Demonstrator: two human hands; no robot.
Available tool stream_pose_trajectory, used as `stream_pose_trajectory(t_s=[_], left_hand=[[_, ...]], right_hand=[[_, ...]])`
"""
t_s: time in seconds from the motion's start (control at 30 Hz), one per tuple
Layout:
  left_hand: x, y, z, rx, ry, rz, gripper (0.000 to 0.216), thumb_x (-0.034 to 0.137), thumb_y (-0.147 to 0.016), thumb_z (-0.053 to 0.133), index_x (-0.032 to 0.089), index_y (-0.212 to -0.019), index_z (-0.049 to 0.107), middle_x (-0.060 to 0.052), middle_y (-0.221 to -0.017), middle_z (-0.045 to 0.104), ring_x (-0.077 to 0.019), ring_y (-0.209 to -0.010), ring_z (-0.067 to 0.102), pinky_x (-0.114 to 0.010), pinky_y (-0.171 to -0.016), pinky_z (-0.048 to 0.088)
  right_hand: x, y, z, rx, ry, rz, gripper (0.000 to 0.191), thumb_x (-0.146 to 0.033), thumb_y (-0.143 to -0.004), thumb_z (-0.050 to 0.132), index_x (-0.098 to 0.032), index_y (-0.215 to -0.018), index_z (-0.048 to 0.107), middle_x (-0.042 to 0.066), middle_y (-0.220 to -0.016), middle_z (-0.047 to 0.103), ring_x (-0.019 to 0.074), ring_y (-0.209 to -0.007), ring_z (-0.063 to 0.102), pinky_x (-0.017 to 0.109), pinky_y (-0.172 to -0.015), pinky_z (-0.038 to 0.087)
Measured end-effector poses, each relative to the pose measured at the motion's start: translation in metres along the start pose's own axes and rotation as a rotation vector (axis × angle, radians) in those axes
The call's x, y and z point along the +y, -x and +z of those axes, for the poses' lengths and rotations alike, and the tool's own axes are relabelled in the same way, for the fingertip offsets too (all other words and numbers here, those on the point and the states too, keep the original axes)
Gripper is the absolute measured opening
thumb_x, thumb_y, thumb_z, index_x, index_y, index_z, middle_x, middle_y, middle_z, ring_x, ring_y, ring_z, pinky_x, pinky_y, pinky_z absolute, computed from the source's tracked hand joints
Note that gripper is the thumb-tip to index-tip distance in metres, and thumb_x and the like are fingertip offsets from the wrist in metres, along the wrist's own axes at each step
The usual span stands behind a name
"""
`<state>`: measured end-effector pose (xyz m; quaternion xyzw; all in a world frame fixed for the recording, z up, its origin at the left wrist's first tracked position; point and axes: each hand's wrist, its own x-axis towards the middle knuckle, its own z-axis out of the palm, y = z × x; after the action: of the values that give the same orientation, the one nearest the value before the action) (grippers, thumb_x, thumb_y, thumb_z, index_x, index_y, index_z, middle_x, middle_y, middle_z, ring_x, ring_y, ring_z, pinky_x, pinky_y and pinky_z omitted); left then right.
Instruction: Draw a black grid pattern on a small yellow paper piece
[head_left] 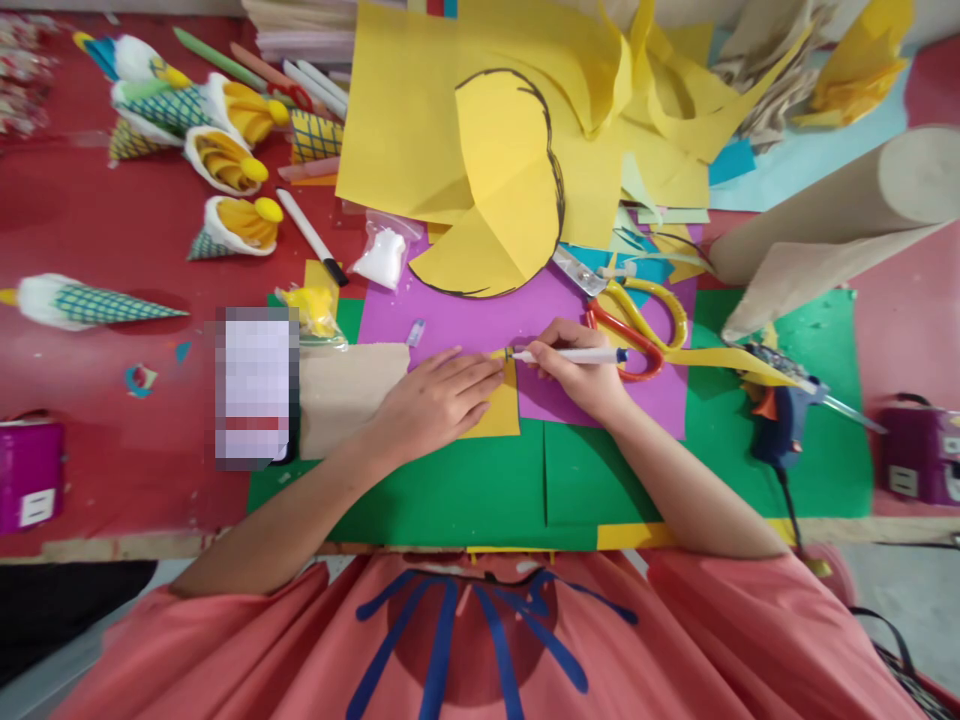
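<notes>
My left hand [446, 395] lies flat, fingers stretched to the right, pressing on a small yellow piece of paper [499, 412] with a dark mark near its top. Beige paper [352, 395] sticks out from beneath the same hand. In my right hand [574, 370] is a white marker [589, 355], pinched with its tip pointing left at the yellow piece's upper edge. Just behind the right hand, scissors [637, 320] with yellow and red handles rest on a purple sheet [465, 320]. Beyond both hands sits a yellow paper cutout [510, 170] with a black-outlined scalloped edge.
Green sheets [450, 490] cover the near table. At left are a phone [255, 390], several patterned paper cones [232, 225], another marker [311, 235] and a small bag of white material [384, 252]. A glue gun [780, 420] and a beige paper roll [817, 210] are at right.
</notes>
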<state>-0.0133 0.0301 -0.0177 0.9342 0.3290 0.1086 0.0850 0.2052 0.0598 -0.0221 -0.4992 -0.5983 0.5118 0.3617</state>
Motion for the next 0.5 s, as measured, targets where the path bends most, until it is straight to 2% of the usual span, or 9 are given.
stream_pose_trajectory(t_s=[0.1, 0.23, 0.5], left_hand=[[-0.0012, 0.0003, 0.0043, -0.011, 0.013, -0.047, 0.041, 0.02, -0.094, 0.044, 0.017, -0.135, 0.049, -0.007, -0.139, 0.053, -0.0214, -0.129, 0.049, -0.042, -0.11, 0.037], [-0.0031, -0.0005, 0.0094, -0.007, -0.017, -0.099, 0.045, 0.021, -0.095, 0.04, 0.015, -0.14, 0.042, -0.008, -0.143, 0.049, -0.022, -0.134, 0.043, -0.044, -0.111, 0.035], [-0.0041, -0.0017, 0.0091, 0.013, -0.016, -0.102, 0.038, 0.023, -0.096, 0.041, 0.014, -0.132, 0.05, -0.009, -0.141, 0.051, -0.022, -0.132, 0.047, -0.044, -0.11, 0.038]], right_hand=[[0.0016, -0.0002, 0.0, 0.023, -0.044, 0.001, 0.024, -0.037, -0.083, 0.062, -0.017, -0.071, 0.056, -0.001, -0.057, 0.059, 0.0103, -0.05, 0.054, 0.023, -0.049, 0.04], [0.0024, -0.0006, -0.0002, 0.001, 0.01, 0.002, 0.023, -0.036, -0.084, 0.061, -0.017, -0.071, 0.056, -0.001, -0.059, 0.059, 0.0098, -0.05, 0.051, 0.023, -0.048, 0.038], [-0.0004, -0.0016, 0.0021, -0.012, 0.095, -0.013, 0.021, -0.036, -0.083, 0.061, -0.017, -0.073, 0.057, -0.001, -0.062, 0.059, 0.0101, -0.055, 0.051, 0.024, -0.053, 0.038]])
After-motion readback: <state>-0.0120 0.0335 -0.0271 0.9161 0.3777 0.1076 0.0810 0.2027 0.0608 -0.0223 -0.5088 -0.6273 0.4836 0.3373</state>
